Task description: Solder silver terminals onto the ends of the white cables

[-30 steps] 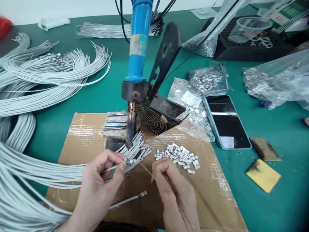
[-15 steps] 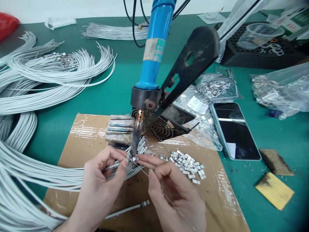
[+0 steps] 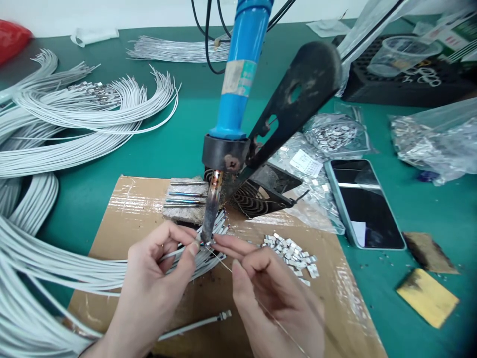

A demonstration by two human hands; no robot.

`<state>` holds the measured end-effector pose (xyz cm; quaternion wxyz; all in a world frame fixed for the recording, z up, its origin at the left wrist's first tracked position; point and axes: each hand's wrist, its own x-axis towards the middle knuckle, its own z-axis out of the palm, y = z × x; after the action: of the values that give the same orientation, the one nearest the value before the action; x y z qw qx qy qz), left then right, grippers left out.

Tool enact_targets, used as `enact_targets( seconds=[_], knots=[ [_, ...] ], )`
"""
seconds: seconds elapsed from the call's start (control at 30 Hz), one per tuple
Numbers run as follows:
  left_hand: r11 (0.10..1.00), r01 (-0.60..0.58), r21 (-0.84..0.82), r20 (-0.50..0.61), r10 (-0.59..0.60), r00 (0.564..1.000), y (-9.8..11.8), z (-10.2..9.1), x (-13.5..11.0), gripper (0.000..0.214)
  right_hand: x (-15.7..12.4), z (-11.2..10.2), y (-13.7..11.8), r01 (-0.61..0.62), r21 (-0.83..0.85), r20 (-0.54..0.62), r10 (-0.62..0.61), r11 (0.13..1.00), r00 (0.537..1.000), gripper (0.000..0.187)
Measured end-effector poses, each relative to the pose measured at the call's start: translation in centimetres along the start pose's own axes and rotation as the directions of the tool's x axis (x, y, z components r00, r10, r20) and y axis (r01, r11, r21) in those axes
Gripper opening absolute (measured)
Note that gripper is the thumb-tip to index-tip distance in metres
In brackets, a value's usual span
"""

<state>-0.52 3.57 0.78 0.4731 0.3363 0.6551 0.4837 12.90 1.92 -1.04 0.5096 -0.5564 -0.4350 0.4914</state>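
Note:
My left hand (image 3: 156, 278) pinches the end of a white cable (image 3: 173, 254) and holds it at the tip of the soldering iron (image 3: 238, 94), which has a blue handle and stands in a black stand (image 3: 294, 104). My right hand (image 3: 272, 293) is closed on a thin solder wire (image 3: 223, 262) that runs up to the same tip. Both hands meet just under the iron's tip, over a taped cardboard sheet (image 3: 126, 209). A pile of small metal terminals (image 3: 292, 251) lies just right of my hands.
Bundles of white cables (image 3: 74, 114) cover the left of the green table. One finished cable with a terminal (image 3: 201, 320) lies on the cardboard. A phone (image 3: 363, 201), bags of terminals (image 3: 432, 136), a small fan (image 3: 257, 196) and a yellow sponge (image 3: 427, 296) are on the right.
My right hand has moved left from beside the terminal pile, bringing the solder wire up to the iron's tip. My left hand has raised the cable end to the tip. The view shifted slightly.

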Motion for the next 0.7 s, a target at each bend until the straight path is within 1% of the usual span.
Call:
enact_targets(
  seconds=[0.17, 0.4, 0.7],
  knots=[
    [0.999, 0.002, -0.048, -0.009, -0.002, 1.000, 0.10, 0.07, -0.04, 0.014, 0.03, 0.15, -0.40, -0.014, 0.020, -0.010, 0.014, 1.000, 1.000, 0.025],
    [0.998, -0.011, -0.060, -0.005, 0.011, 1.000, 0.03, -0.06, 0.06, 0.017, 0.08, 0.29, -0.44, -0.022, 0.050, -0.023, 0.023, 0.999, 0.999, 0.025],
    [0.996, -0.025, -0.091, -0.017, 0.023, 1.000, 0.11, -0.04, -0.04, 0.018, 0.03, 0.21, -0.32, 0.008, 0.018, -0.020, -0.008, 1.000, 1.000, 0.024]
  ],
)
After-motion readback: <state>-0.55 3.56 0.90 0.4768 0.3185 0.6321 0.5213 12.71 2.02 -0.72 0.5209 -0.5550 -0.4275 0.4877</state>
